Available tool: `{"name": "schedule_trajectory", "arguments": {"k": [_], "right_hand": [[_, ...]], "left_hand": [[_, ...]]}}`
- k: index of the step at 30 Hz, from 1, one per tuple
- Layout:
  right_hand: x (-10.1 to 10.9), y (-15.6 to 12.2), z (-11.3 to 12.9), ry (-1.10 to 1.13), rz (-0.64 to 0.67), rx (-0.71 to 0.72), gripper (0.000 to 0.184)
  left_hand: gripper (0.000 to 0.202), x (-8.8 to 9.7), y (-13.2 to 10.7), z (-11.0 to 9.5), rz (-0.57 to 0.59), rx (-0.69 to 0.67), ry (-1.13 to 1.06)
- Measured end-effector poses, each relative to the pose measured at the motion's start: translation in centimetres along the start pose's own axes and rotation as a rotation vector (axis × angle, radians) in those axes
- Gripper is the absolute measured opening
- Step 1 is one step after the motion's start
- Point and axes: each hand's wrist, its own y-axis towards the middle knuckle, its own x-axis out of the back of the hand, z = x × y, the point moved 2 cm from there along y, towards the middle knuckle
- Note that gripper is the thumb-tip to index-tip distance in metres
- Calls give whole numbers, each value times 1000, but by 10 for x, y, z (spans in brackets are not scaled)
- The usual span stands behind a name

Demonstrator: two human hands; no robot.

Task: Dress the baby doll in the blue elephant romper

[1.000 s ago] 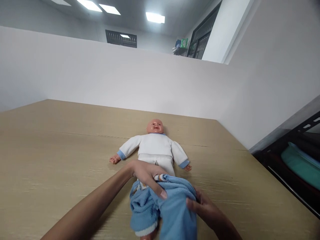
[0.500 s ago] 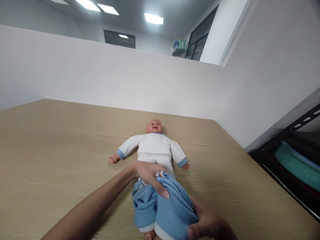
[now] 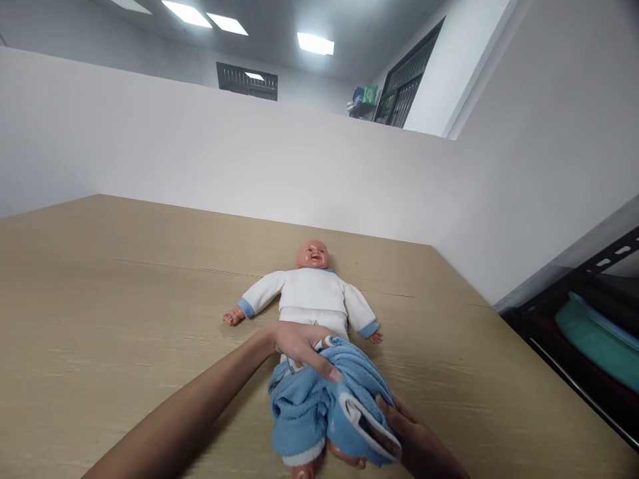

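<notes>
A baby doll (image 3: 310,255) in a white top (image 3: 312,296) lies face up on the wooden table (image 3: 124,299), head away from me. Bunched blue fleece trousers (image 3: 319,402) with white cuffs cover its legs, and a bare foot (image 3: 347,456) pokes out at the bottom. My left hand (image 3: 302,349) is closed on the trousers' waistband at the doll's hips. My right hand (image 3: 414,442) grips the right trouser leg near its white cuff (image 3: 367,426).
A white partition wall (image 3: 249,153) runs along the table's far edge and right side. To the right stands a dark metal rack (image 3: 589,279) holding a teal basin (image 3: 599,339). The table's right edge lies close to the rack.
My right hand has pushed the right trouser leg up toward the doll's hips, so the cuff is bunched and a bare foot now shows. The left hand stays on the waistband.
</notes>
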Motion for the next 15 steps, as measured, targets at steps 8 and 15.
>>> {"name": "schedule_trajectory", "arguments": {"k": [8,15], "right_hand": [[-16,-3,19,-76,-188,288,56],[-28,-7,-1,-201,-515,300,58]], "left_hand": [[50,-11,8,10,35,80,-83],[48,-10,6,15,-3,127,-126]]}}
